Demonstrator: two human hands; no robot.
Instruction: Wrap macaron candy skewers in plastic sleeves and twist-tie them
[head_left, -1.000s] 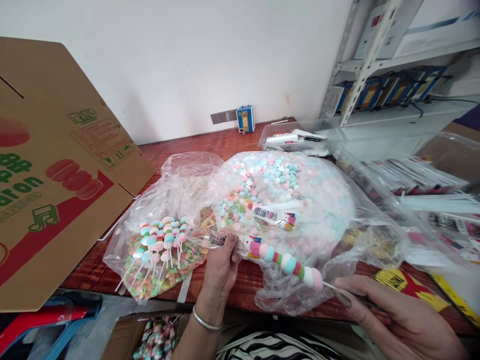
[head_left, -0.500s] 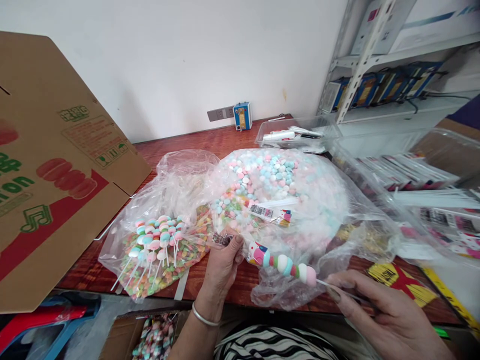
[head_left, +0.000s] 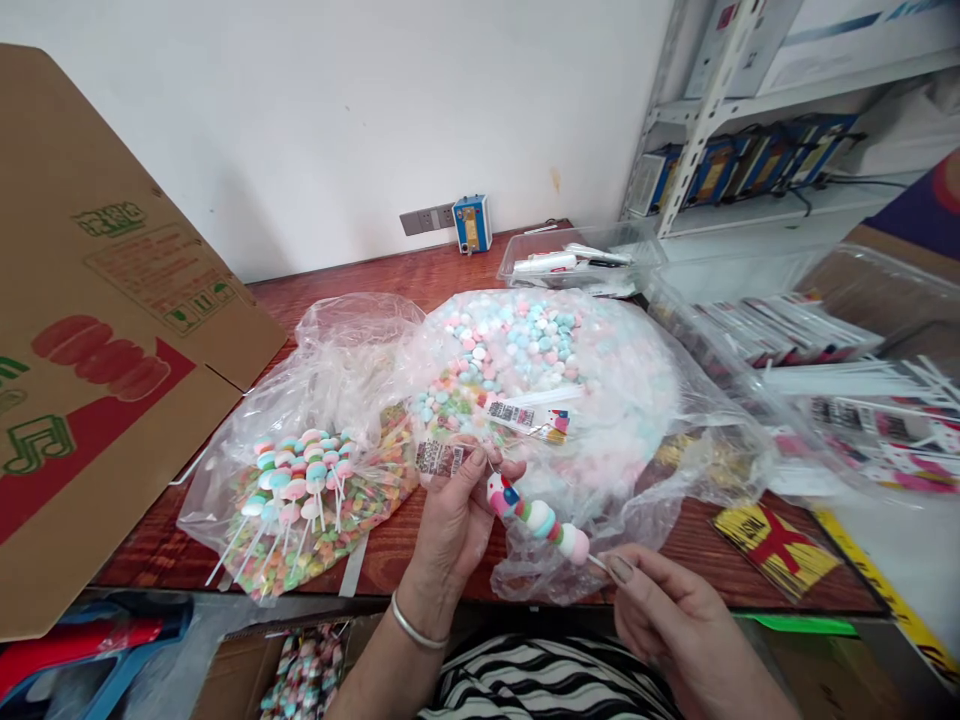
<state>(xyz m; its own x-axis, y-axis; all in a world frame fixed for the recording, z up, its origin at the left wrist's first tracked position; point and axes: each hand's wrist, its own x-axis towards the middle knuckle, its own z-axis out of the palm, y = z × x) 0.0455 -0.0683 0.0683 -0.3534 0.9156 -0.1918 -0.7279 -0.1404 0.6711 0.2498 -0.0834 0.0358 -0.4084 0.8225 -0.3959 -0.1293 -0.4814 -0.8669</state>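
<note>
My right hand [head_left: 660, 600] is closed, with thumb and fingers pinching the thin white stick of a candy skewer [head_left: 551, 530]. Pink, white, blue and green soft candies are threaded along it, and it tilts up to the left. At its upper end sits a clear printed wrapper [head_left: 501, 492] with a colourful pattern. My left hand [head_left: 457, 510], a bangle on its wrist, is closed on this wrapper beside the skewer's tip; part of the grip is hidden. Another printed wrapper [head_left: 529, 418] lies just beyond, on a big clear bag of pastel candies [head_left: 544, 335].
Finished candy skewers [head_left: 304, 475] rest on a bag of small gummies [head_left: 330, 555] at left. A tall cardboard box [head_left: 97, 400] stands far left. Plastic bins [head_left: 750, 385] of wrappers and sticks are at right. Below the edge is a carton [head_left: 240, 675] holding more candies.
The skewer and my right hand have come leftward, closer to my left hand, with the skewer tilting more steeply. My left fingers have shifted around the wrapper. The whole view has turned slightly right.
</note>
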